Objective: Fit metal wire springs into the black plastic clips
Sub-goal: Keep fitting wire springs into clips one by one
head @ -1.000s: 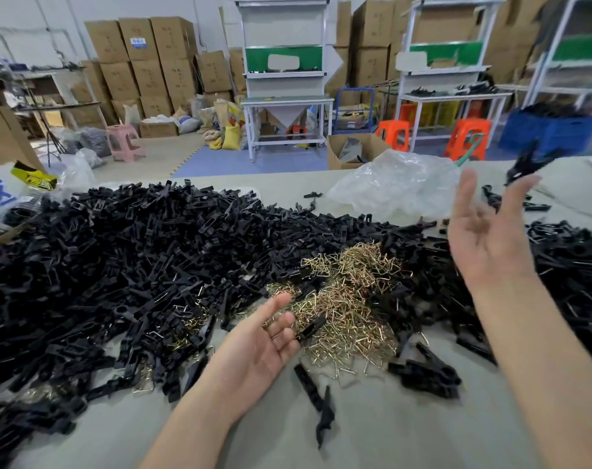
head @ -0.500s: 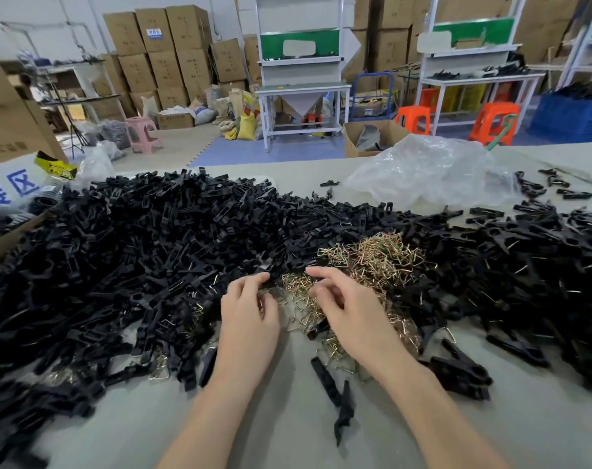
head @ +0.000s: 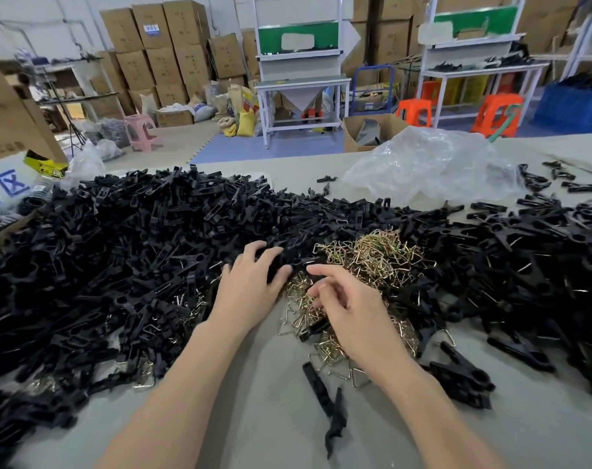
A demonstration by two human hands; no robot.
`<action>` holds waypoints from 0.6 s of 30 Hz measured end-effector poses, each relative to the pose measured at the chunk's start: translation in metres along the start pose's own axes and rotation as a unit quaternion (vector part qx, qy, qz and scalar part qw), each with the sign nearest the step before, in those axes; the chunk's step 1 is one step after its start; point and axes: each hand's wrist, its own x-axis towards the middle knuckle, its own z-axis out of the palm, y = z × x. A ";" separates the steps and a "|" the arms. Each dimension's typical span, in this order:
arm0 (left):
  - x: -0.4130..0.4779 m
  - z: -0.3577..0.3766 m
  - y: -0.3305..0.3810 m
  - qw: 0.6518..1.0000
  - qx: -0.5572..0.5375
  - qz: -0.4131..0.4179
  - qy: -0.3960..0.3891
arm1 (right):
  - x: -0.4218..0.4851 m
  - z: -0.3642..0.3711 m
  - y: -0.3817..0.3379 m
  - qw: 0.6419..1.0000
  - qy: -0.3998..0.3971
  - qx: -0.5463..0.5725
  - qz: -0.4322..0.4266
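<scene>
Heaps of black plastic clips (head: pixel 135 258) are spread across the left, middle and right of a grey table (head: pixel 254 418), and a smaller mound of brass-coloured wire springs (head: pixel 372 258) is seen in the middle of them, just right of centre. The left hand (head: pixel 250 286) is laid palm down at the near edge of the clip pile, its fingers (head: pixel 264 252) bent into the black pieces; whether a clip is actually gripped cannot be told. The right hand (head: pixel 348 306) is held over the near side of the springs, with the index finger stretched leftward and the other fingers loosely curled underneath; whether a spring is pinched cannot be told. The two hands are placed close together but apart. Two loose clip pieces (head: pixel 321 394) are left on bare table near the person, between the forearms. A crumpled clear plastic bag (head: pixel 429 164) is seen on the far right of the table, and stacked cardboard boxes (head: pixel 159 45) are lined up against the far wall
</scene>
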 end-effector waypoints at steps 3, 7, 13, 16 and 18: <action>-0.008 0.002 -0.002 0.998 -0.034 0.049 0.036 | 0.000 0.000 0.002 1.000 -0.004 0.004 -0.003; -0.017 0.000 -0.003 0.995 -0.085 0.030 0.052 | 0.001 -0.001 0.001 1.000 -0.009 -0.001 0.000; -0.032 -0.012 0.001 0.976 -0.191 -0.030 0.105 | -0.001 -0.002 -0.001 1.000 -0.013 -0.002 0.006; -0.045 -0.017 0.003 0.961 -0.235 -0.057 0.133 | -0.002 -0.002 -0.002 1.000 -0.015 -0.009 0.006; -0.052 -0.020 0.002 0.950 -0.263 -0.083 0.147 | -0.003 -0.002 -0.002 1.000 -0.017 -0.016 0.005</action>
